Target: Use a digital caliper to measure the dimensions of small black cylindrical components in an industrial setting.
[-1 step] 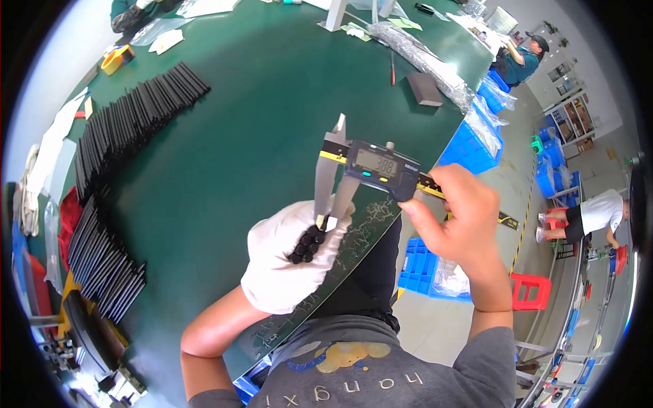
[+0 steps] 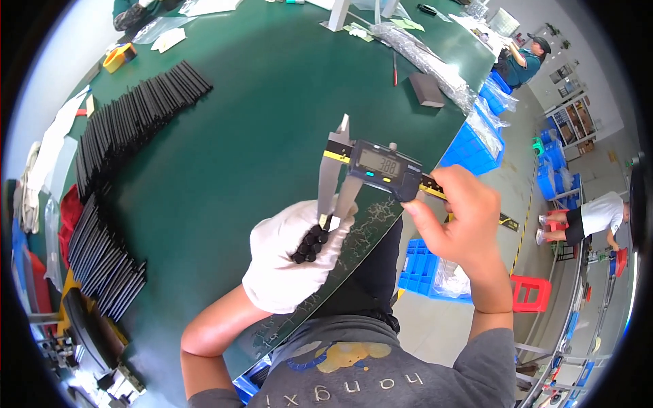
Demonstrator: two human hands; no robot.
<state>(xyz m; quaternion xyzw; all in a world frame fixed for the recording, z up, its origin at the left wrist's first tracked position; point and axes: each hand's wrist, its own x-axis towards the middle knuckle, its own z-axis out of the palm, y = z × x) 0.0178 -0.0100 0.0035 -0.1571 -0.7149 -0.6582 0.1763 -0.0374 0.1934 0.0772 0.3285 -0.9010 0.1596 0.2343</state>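
Note:
A white glove covers my left hand [image 2: 289, 255], which is closed round a bundle of black rods [image 2: 310, 245] with their round ends facing up. My bare right hand [image 2: 466, 214] grips a digital caliper [image 2: 388, 166] by its beam, thumb against the slider. The caliper's jaws point down to the bundle, their tips on either side of a rod end at its upper edge. Whether both tips touch the rod is too small to tell. Many more black rods [image 2: 132, 119] lie side by side in a row on the green table [image 2: 238, 115], with a second row [image 2: 105, 262] nearer me.
A dark box [image 2: 426, 90], a red pen [image 2: 394, 69] and a plastic-wrapped bundle [image 2: 428, 58] lie at the far right. Blue crates [image 2: 474, 144] stand beyond the right edge. A yellow tape roll [image 2: 119, 58] is at far left. Other people sit across the room.
Nearly everything stays put. My hands and the caliper appear shifted very slightly to the right in the picture, as does the table.

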